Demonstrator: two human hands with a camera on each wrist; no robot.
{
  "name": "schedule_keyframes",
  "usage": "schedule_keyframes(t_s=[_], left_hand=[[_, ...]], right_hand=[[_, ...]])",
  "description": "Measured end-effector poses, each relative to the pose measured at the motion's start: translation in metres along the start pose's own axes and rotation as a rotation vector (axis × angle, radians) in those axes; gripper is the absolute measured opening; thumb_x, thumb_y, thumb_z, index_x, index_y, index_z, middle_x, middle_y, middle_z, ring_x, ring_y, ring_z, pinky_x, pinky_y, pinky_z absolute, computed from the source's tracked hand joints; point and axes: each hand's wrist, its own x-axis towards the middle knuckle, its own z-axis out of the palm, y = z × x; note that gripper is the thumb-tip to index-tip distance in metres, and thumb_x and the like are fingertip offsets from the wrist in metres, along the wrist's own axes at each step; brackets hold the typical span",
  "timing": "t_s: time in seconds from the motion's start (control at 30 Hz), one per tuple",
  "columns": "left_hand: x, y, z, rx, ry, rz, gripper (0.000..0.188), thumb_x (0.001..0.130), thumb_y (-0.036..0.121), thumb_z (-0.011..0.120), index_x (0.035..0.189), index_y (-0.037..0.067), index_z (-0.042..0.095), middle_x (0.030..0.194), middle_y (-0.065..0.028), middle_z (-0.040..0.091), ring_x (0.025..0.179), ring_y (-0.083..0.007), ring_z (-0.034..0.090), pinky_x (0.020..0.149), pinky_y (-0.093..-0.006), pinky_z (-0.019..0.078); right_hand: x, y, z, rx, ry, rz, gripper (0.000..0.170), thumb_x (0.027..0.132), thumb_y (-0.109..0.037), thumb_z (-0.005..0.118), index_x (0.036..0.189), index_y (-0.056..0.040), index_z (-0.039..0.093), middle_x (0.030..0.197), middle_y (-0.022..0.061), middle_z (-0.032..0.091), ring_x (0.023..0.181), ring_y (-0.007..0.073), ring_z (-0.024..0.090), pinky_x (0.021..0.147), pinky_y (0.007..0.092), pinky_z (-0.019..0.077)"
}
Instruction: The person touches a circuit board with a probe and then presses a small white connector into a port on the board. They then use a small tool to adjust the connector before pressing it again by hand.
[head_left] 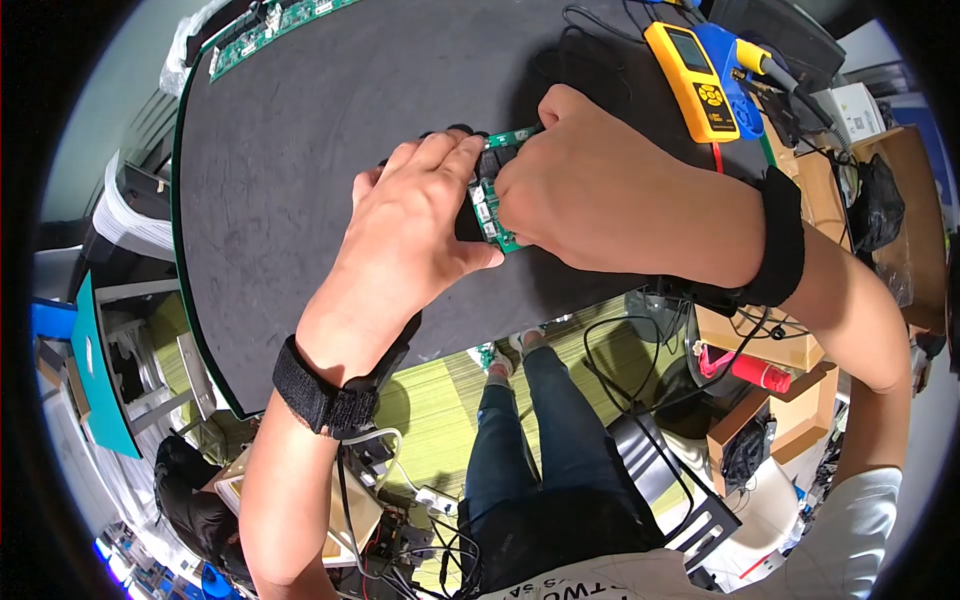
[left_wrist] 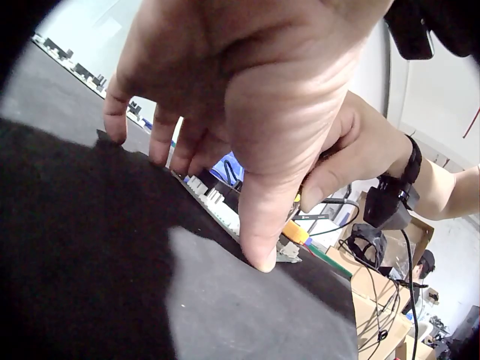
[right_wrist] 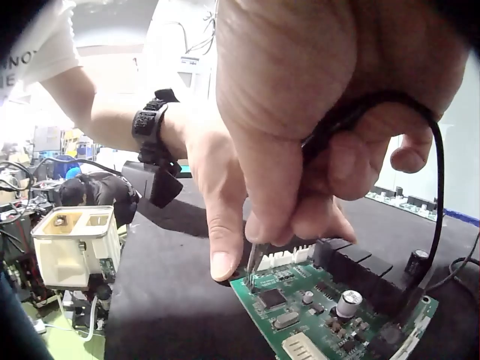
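A green circuit board (head_left: pixel 483 215) (right_wrist: pixel 300 300) lies on the dark mat with its components facing up. My left hand (head_left: pixel 405 205) (left_wrist: pixel 262 97) spans its left side, the thumb at the near corner and the fingertips at the far end, holding it. My right hand (head_left: pixel 600 190) (right_wrist: pixel 337 112) is over the board's right part, its fingers curled round a thin tool with a metal tip (right_wrist: pixel 255 261). That tip meets the board beside a row of white connectors (right_wrist: pixel 289 257). A black cable (right_wrist: pixel 439 180) loops from the right hand. Most of the tool is hidden by the fingers.
A yellow handheld device (head_left: pixel 697 85) stands at the back right with cables by it. More green boards (head_left: pixel 250 45) lie along the mat's far left edge. Cardboard boxes (head_left: pixel 795 415) and a red cylinder (head_left: pixel 762 372) are beside the table at right.
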Motion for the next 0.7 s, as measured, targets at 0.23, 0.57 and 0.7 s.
schedule_keyframes(t_s=[0.23,0.57,0.7], left_hand=[[-0.0003,0.0002,0.0009,0.018,0.007,-0.011,0.080,0.060,0.016,0.083,0.131,0.006,0.048,0.134,-0.0063,0.049,0.125,-0.0280,0.044,0.102,-0.0449,0.0333],[0.0004,-0.0001,0.0009,0.019,-0.001,-0.009,0.081,0.059,0.017,0.083,0.131,0.006,0.049,0.134,-0.0071,0.049,0.125,-0.0284,0.043,0.103,-0.0451,0.0332],[0.0001,0.0006,0.0008,0.032,0.000,-0.010,0.081,0.059,0.018,0.083,0.131,0.005,0.049,0.134,-0.0076,0.049,0.126,-0.0287,0.043,0.103,-0.0456,0.0332]], right_hand=[[0.0007,0.0001,0.0038,0.020,0.052,-0.013,0.015,0.068,-0.016,0.063,0.054,-0.0153,0.058,0.058,-0.0002,0.055,0.059,0.0194,0.055,0.068,0.0355,0.0327],[0.0019,0.0000,0.0042,0.047,0.062,-0.005,0.015,0.066,-0.015,0.064,0.052,-0.0155,0.057,0.054,0.0016,0.054,0.056,0.0209,0.054,0.068,0.0355,0.0326],[0.0018,-0.0002,0.0035,0.056,0.061,-0.006,0.017,0.066,-0.015,0.065,0.051,-0.0157,0.056,0.053,0.0014,0.053,0.053,0.0213,0.052,0.067,0.0354,0.0323]])
